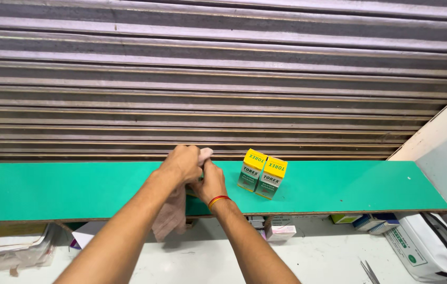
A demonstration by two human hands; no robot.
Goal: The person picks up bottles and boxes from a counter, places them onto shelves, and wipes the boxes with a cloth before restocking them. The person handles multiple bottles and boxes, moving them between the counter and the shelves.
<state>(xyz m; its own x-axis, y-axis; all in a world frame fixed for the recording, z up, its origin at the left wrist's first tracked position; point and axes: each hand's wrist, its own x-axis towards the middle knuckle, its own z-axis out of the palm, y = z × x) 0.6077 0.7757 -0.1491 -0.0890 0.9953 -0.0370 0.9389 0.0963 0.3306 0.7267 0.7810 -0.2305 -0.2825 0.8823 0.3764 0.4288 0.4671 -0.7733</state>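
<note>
We had both hands together over the near middle of the green shelf (pixel 76 189), the left hand (pixel 183 164) closed over the top of a pinkish cloth (pixel 171 215) and the right hand (pixel 210 181) pinching it from the side, so both were clamped on the same rag. The cloth sat bunched on the shelf under our fingers, its long axis running down towards us: one corner poked up behind the left hand and the loose tail hung over the front edge. The risk we saw lay just to the right, where two small yellow-and-green cartons (pixel 262 173) stood upright, touching each other and near the right hand; a wide sweep could have knocked them over or off the shelf. The hanging tail could also have snagged the clutter on the white tabletop (pixel 318 257) below.
</note>
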